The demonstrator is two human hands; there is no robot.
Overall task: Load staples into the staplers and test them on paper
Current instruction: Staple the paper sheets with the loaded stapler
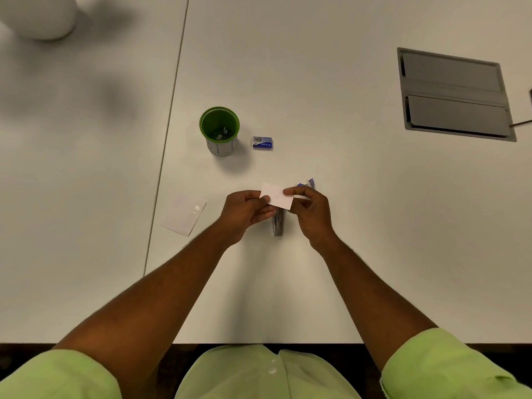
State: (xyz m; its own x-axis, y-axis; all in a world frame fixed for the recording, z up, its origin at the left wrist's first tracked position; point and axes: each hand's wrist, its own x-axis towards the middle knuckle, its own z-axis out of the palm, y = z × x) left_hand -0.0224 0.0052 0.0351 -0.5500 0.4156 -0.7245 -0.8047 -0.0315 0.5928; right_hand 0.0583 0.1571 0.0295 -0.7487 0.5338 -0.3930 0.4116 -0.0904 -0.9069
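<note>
White paper slip (277, 195) is pinched by left hand (244, 213) and right hand (312, 211) above a metal stapler (278, 224), toward the white table's (316, 110) near edge.

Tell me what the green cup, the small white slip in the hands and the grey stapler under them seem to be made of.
Green round cup: probably plastic, smooth and evenly coloured inside, with a pale wrap outside. Small white slip, pinched by the left hand and right hand: thin matte paper, flat and sharp-cornered. Slim grey stapler: likely bare metal, with a dull sheen.
</note>
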